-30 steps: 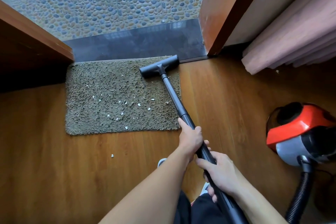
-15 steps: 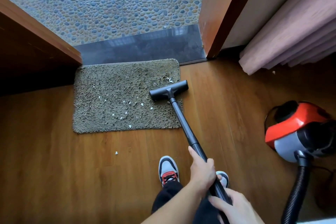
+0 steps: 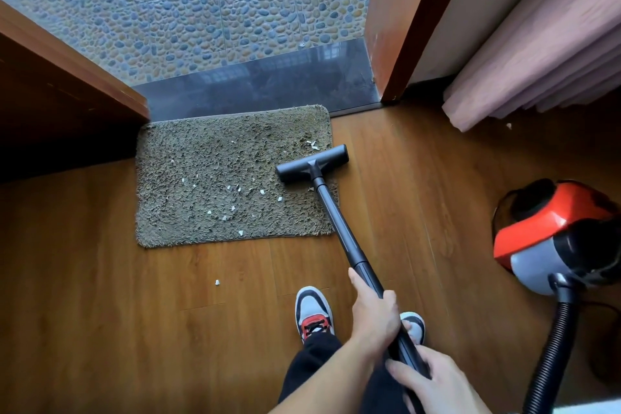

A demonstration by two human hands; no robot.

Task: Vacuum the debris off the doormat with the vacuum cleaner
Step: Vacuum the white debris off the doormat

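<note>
Gripping the smooth black tube [image 3: 339, 228], the left hand [image 3: 373, 316] curls round it ahead of the right hand [image 3: 433, 383], likewise wrapped. The flat T-shaped nozzle [image 3: 312, 163] rests on the right edge of the shaggy rectangular doormat [image 3: 201, 151]; white flakes [image 3: 240, 188] dot its middle.

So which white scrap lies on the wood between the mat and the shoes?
The lone scrap on the bare floor, off the doormat's near edge, left of the shoe; the scattered scraps sit on the pile.

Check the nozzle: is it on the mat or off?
Partly on. The nozzle straddles the right edge of the mat, its right end over bare floor; contact cannot be told.
</note>
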